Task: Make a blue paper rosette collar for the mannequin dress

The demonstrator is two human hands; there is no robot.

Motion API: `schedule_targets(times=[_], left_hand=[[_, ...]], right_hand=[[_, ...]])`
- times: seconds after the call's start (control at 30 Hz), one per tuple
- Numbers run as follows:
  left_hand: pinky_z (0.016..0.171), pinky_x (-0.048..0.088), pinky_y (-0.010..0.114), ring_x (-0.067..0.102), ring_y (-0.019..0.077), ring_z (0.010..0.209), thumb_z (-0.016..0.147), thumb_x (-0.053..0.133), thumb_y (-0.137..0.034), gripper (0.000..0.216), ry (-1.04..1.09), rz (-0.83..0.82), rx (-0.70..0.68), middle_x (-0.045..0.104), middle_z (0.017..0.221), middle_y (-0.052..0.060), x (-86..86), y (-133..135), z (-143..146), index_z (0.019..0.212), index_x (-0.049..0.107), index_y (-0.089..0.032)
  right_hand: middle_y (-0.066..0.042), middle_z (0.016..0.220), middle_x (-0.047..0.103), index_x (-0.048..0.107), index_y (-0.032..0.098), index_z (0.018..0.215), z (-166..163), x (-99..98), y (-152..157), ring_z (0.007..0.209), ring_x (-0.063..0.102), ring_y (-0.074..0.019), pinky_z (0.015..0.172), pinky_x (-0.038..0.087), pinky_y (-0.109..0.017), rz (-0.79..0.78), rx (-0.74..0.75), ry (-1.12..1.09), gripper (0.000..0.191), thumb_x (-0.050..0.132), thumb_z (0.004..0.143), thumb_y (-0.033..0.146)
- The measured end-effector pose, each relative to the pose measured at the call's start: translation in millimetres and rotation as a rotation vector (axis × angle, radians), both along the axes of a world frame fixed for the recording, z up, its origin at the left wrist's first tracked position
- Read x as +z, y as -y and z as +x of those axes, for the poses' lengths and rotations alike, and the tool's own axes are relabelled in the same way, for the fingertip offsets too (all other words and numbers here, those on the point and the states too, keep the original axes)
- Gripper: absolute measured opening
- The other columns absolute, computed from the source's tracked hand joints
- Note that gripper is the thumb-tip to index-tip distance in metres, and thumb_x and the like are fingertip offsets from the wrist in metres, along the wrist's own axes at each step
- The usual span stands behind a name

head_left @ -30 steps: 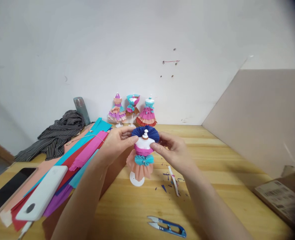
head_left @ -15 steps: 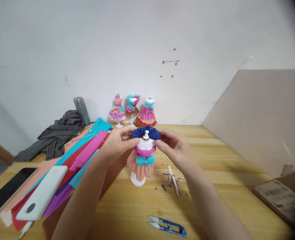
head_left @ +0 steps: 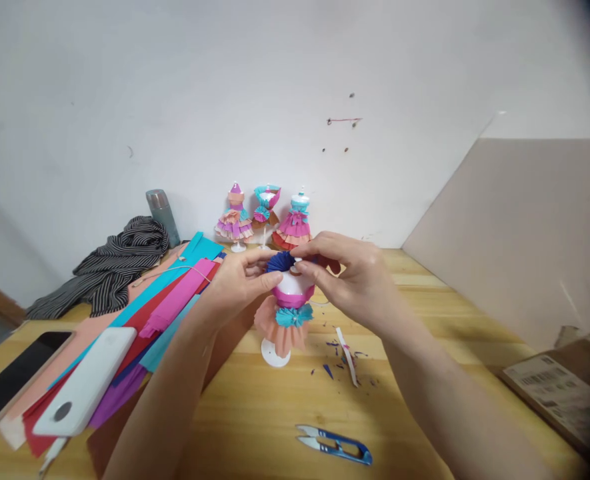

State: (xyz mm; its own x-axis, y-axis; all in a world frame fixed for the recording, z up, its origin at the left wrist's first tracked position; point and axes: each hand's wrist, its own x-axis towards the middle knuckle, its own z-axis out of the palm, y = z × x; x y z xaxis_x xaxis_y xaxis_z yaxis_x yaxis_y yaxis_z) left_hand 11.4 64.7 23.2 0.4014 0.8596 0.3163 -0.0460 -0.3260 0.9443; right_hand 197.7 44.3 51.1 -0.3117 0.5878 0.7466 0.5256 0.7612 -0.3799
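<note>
A miniature dress form (head_left: 295,285) with a white top stands on a round white base. It wears a pink band, a turquoise pleated rosette (head_left: 293,316) and a peach crepe-paper skirt (head_left: 275,327). A navy pleated paper collar (head_left: 279,261) fans out behind its neck. My left hand (head_left: 247,277) grips the collar and shoulder on the left, thumb in front and fingers behind. On the other side, my right hand (head_left: 347,270) pinches at the white neck knob, thumb and index finger closed around it. It hides the collar's right half.
Blue thread snips (head_left: 335,445) lie in front, and a white strip (head_left: 347,357) among navy scraps. Coloured crepe paper (head_left: 175,293), a white power bank (head_left: 87,380) and a phone (head_left: 19,380) are left. Several dressed forms (head_left: 235,213) stand by the wall; a cardboard box (head_left: 559,393) is right.
My right hand has moved left and up from the collar's right edge to the neck knob, its fingers now pinching over the top. My left hand keeps its grip.
</note>
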Motion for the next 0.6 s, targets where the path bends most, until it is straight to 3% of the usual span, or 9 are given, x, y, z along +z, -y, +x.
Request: schedule_targets(times=[0.27,0.43,0.5,0.6], left_hand=[[0.086,0.052,0.032,0.067,0.0227,0.100,0.075,0.071,-0.025,0.034,-0.007,0.028,-0.036,0.073,0.107,0.008,2.5,-2,-5,0.107,0.068,-0.015],[0.087,0.052,0.033,0.067,0.0234,0.101,0.075,0.069,-0.021,0.033,0.002,0.010,-0.019,0.072,0.110,0.010,3.9,1,2,0.107,0.069,-0.013],[0.087,0.052,0.034,0.067,0.0241,0.101,0.074,0.069,-0.018,0.034,0.006,0.008,0.005,0.072,0.111,0.011,3.8,2,3,0.107,0.069,-0.013],[0.087,0.053,0.035,0.067,0.0244,0.099,0.070,0.071,-0.016,0.036,0.029,-0.003,0.050,0.072,0.110,0.011,2.9,2,5,0.106,0.068,-0.012]], right_hand=[[-0.002,0.073,0.063,0.073,0.020,0.095,-4,2.1,3,0.061,0.052,-0.0127,0.057,0.044,-0.029,-0.067,0.057,-0.039,0.018,0.058,0.084,0.018],[-0.006,0.099,0.064,0.065,0.025,0.116,11,-7.4,1,0.079,0.058,-0.0167,0.064,0.048,-0.031,-0.034,-0.011,-0.238,0.033,0.063,0.084,0.026],[-0.009,0.109,0.064,0.061,0.025,0.122,17,-16.6,-4,0.091,0.061,-0.0202,0.071,0.051,-0.033,-0.185,0.047,-0.318,0.040,0.065,0.083,0.033],[-0.011,0.118,0.065,0.057,0.023,0.126,19,-30.9,-10,0.103,0.062,-0.0251,0.079,0.053,-0.036,-0.514,0.249,-0.372,0.053,0.069,0.079,0.045]])
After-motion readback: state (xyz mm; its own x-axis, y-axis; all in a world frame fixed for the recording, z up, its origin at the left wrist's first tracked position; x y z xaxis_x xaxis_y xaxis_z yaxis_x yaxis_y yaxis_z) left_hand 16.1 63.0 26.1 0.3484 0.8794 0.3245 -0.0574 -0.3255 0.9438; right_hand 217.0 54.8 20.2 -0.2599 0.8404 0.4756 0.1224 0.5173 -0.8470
